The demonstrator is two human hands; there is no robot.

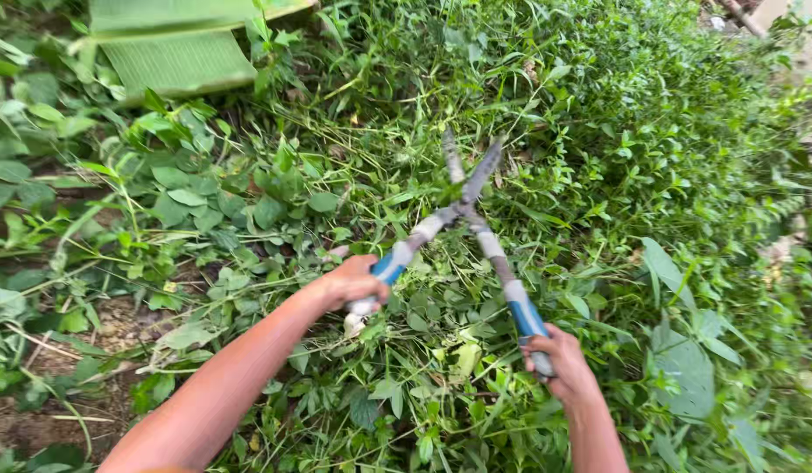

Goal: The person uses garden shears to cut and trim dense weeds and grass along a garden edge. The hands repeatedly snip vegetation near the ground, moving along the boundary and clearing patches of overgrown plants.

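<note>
Plainly, little is trimmed: loose cut stems are strewn near the middle, while dense weeds [651, 131] stand uncut far and right. The hedge shears [463, 206], blades parted, are held mid-scene, left hand [353, 282] and right hand [559, 357] each clenched round a blue handle.
</note>
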